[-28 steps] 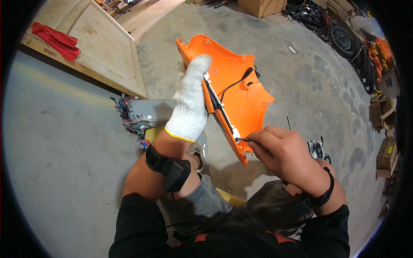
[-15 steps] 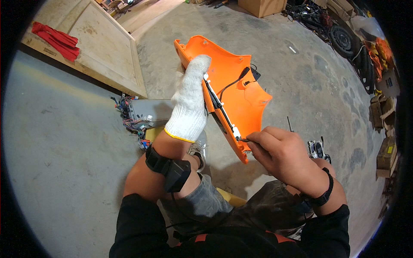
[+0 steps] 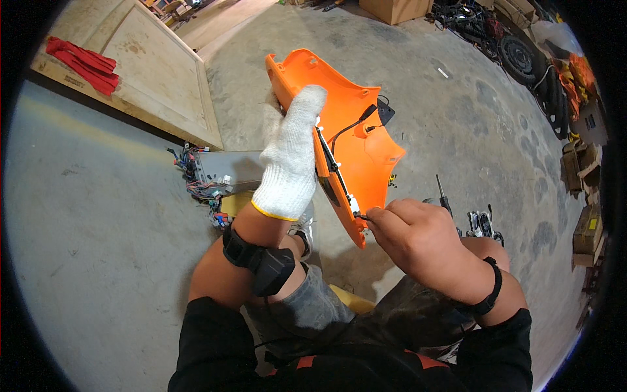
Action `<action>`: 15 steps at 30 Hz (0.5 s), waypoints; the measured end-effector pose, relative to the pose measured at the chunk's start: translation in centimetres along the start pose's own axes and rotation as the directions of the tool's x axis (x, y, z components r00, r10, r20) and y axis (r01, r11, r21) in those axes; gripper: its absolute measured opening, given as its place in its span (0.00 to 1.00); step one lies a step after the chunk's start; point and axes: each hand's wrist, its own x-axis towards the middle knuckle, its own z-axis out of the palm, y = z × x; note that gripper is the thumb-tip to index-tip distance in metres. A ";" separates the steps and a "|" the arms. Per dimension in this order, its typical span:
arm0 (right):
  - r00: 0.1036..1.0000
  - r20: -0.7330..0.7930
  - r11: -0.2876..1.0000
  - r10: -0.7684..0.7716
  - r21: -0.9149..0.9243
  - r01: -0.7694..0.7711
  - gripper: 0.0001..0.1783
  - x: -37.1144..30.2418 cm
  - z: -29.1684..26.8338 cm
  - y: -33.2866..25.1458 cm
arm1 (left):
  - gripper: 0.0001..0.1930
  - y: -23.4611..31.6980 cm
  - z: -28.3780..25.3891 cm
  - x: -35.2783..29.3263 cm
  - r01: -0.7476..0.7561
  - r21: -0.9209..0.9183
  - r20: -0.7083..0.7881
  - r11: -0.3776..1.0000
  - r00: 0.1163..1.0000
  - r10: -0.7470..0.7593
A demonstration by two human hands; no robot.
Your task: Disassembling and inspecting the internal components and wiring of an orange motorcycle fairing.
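Note:
My left hand (image 3: 294, 144), in a white knitted glove with a yellow hem, is closed round the long edge of an orange plastic panel (image 3: 330, 78). A narrow black strip (image 3: 328, 155) with white fittings runs along that edge. Inside the curved shell lies a black cable (image 3: 346, 130) with a plug on its end. My bare right hand (image 3: 418, 238) pinches a thin dark piece (image 3: 363, 217) at the panel's near end, beside the strip. Whether that piece is a wire end or a small tool, I cannot tell; the fingers cover most of it.
A grey metal box (image 3: 228, 166) with bundled wires (image 3: 199, 186) sits left of my feet. Red cloth (image 3: 81, 64) lies on a wooden board (image 3: 157, 65). A screwdriver (image 3: 444, 196) and a metal part (image 3: 482, 224) are by my right knee. Cartons (image 3: 395, 9) and a wheel (image 3: 519, 55) stand farther off.
The panel's near end has shifted slightly left and its tilt has altered a little. My right hand has followed left, still pinching, and more of the screwdriver shows.

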 end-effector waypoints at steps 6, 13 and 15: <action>0.999 0.038 1.000 0.029 -0.005 -0.029 0.07 -0.1 0.0 -0.1 | 0.30 0.2 0.4 -0.5 0.051 0.044 -0.086 0.998 0.995 -0.047; 0.992 0.106 0.996 0.073 0.041 -0.078 0.06 0.1 0.0 0.1 | 0.33 1.1 1.1 -1.6 0.078 0.053 -0.069 0.996 0.995 -0.074; 0.986 0.138 0.992 0.091 0.071 -0.102 0.07 0.1 0.0 0.2 | 0.33 1.4 1.7 -2.0 0.080 0.078 -0.028 0.994 0.997 -0.078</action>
